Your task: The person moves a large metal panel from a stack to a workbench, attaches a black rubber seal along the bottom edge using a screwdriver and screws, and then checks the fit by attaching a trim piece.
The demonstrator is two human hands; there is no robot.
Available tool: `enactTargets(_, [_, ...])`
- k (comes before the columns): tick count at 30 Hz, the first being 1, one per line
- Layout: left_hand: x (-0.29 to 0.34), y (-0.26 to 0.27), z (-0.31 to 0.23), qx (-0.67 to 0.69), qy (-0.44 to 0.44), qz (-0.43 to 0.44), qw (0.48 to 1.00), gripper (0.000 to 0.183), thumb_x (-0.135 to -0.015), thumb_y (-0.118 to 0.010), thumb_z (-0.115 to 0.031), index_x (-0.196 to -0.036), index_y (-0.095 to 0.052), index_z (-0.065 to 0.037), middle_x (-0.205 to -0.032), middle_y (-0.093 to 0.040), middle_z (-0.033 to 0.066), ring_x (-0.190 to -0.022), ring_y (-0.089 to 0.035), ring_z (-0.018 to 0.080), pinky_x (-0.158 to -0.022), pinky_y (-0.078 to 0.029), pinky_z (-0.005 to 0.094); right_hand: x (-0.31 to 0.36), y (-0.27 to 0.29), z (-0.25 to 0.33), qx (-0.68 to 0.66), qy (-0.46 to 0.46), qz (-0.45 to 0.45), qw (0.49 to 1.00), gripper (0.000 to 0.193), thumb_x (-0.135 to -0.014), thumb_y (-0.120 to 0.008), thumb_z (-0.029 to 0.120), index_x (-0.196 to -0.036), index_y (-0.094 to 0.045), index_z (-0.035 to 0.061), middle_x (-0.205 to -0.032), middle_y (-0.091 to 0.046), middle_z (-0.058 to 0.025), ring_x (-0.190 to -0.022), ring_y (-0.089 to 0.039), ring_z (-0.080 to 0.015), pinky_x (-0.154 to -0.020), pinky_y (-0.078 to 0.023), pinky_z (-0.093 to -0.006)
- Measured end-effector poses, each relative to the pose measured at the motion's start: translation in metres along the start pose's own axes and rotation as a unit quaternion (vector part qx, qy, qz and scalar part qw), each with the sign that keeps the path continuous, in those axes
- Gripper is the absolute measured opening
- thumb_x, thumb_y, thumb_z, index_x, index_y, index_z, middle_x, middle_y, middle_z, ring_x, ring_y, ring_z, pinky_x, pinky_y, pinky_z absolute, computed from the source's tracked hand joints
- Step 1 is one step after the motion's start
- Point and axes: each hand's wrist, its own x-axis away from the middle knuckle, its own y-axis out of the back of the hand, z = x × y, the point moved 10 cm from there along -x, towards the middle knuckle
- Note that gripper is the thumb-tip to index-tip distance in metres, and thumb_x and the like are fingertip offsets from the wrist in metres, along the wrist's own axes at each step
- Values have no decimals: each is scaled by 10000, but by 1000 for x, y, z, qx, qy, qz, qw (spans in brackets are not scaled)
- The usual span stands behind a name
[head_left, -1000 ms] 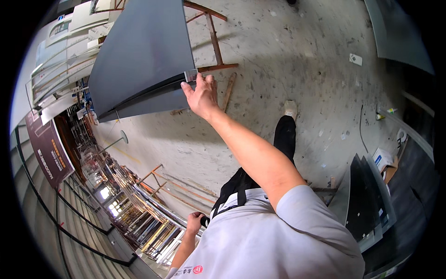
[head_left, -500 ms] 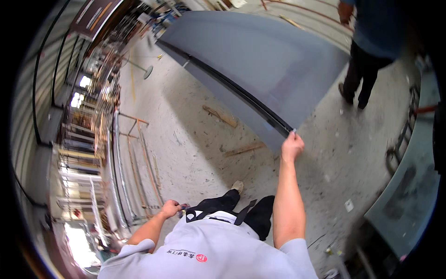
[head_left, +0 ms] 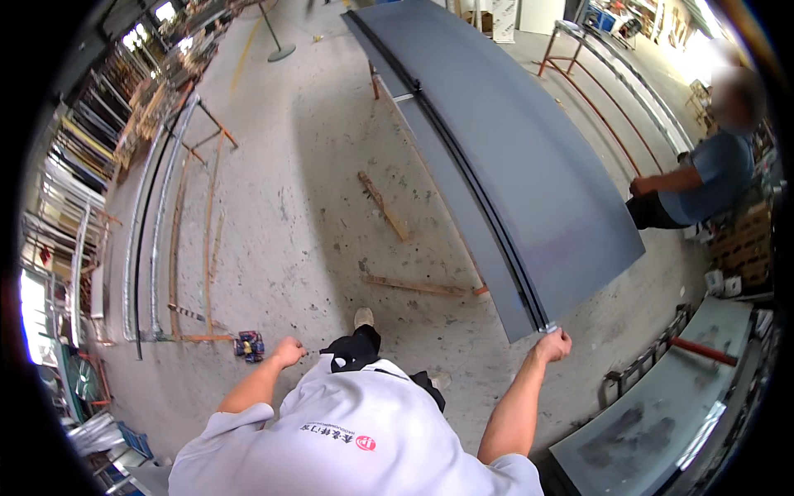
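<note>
A long black profile strip (head_left: 488, 207) runs lengthwise over a large grey panel (head_left: 546, 182). My right hand (head_left: 552, 345) is closed at the strip's near end, its fingers pinching there beside a small silvery piece (head_left: 547, 328). How much of that piece the fingers hold is partly hidden. Low on the left, my left hand (head_left: 289, 352) has its fingers curled in. Something tiny may be at its fingertips, too small to name. Just left of that hand is a red and blue cordless power tool (head_left: 248, 345), apart from the fingers.
Wooden pieces (head_left: 413, 286) lie on the floor beside the panel. A metal rack (head_left: 157, 240) stands left, another rack (head_left: 595, 91) behind the panel. A co-worker (head_left: 703, 178) stands at the right, beyond a glass sheet (head_left: 653, 413) at lower right.
My view has swung, so the panel sits lower and further right. My right hand stays at the strip's near end. The co-worker now appears bent toward the panel's right side.
</note>
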Motion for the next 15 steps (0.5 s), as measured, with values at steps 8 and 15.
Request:
enactTargets(8, [-133, 54, 60, 173, -22, -22, 984, 263, -742, -649, -214, -828, -723, 24, -668, -651, 187, -612, -623, 265, -611, -494, 412, 172, -66, 46, 147, 180, 109, 966, 238, -810, -662, 165, -838, -659, -72, -747, -660, -182, -688, -597, -259, -686, -484, -393])
enactTargets(15, [-232, 167, 127, 266, 40, -68, 961, 262, -721, -663, -189, -821, -696, 52, -709, -657, 214, -595, -622, 275, -574, -470, 417, 343, -194, -23, 389, -55, 442, 806, 295, -847, -696, 240, -814, -712, -53, -690, -656, -128, -538, -588, -205, -495, -482, -373])
